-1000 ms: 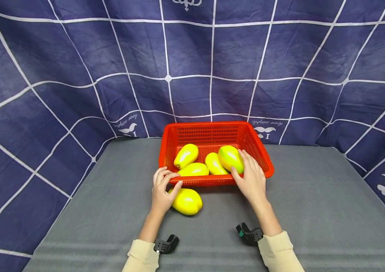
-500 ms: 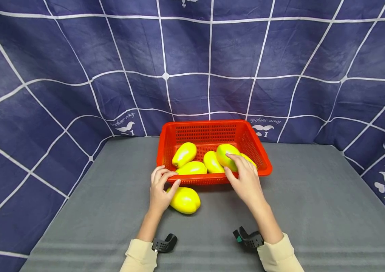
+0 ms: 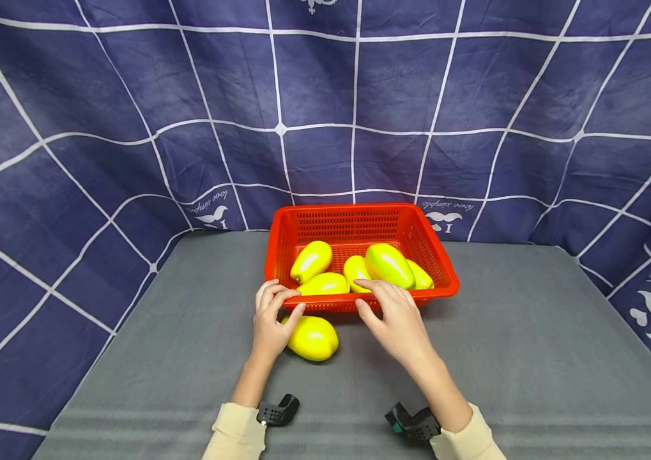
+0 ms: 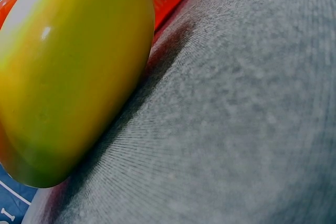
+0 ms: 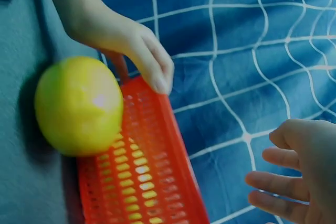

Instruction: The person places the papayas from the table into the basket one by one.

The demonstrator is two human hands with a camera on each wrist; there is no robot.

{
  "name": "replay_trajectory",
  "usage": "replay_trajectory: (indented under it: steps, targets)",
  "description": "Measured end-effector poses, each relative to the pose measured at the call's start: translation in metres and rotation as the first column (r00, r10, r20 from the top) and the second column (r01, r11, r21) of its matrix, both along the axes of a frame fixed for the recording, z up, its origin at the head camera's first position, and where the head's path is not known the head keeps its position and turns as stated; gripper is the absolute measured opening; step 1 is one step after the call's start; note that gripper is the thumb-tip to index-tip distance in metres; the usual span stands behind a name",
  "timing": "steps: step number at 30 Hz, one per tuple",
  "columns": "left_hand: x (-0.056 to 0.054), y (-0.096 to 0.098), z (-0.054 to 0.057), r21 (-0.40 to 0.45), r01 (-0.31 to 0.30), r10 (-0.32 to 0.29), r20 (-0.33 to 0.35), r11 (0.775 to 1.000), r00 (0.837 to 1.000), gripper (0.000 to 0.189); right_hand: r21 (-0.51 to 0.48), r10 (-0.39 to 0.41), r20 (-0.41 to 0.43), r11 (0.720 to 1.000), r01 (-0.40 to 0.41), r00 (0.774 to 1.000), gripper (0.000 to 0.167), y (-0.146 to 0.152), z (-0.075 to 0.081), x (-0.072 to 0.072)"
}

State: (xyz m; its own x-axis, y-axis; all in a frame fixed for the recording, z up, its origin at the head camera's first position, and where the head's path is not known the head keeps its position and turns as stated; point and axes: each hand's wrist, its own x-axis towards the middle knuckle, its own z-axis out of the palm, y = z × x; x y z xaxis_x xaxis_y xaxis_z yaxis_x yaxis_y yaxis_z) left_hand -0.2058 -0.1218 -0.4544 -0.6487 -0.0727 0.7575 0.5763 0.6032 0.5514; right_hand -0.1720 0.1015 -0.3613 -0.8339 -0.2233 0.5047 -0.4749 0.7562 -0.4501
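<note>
A red slotted plastic basket (image 3: 348, 223) holds several yellow-green mangoes (image 3: 390, 265). My left hand (image 3: 270, 326) grips its front left rim, fingers over the edge and thumb on the near side; the right wrist view shows this left hand (image 5: 131, 40) on the basket's rim (image 5: 178, 140). One loose mango (image 3: 314, 338) lies on the table just in front of the basket, beside my left thumb, and fills much of the left wrist view as a large mango (image 4: 79, 77). With fingers apart, my right hand (image 3: 397, 322) hovers near the front rim, holding nothing.
A grey cloth (image 3: 187, 358) covers the table. Behind and beside it hangs a blue curtain (image 3: 325, 83) with white grid lines, close to the basket's back wall. Black wrist straps (image 3: 279, 410) sit on both wrists.
My right hand has let go of the mango at the basket's right side and drawn back leftward toward the front rim. Another mango beside it is uncovered. The left hand stays on the rim.
</note>
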Motion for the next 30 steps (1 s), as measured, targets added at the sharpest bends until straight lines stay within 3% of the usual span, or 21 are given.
replay_trajectory:
  steps: [16,30]
  targets:
    - [-0.001,0.0,-0.002,-0.011,-0.003,0.003,-0.026,1.0,1.0,0.019,0.172,0.174,0.031,0.969,-0.176,0.984,0.029,-0.036,-0.036,0.009]
    - [-0.002,0.0,-0.004,-0.025,-0.02,0.019,-0.047,0.999,0.999,0.019,0.214,0.231,0.023,0.949,-0.231,0.973,0.057,-0.057,-0.076,0.009]
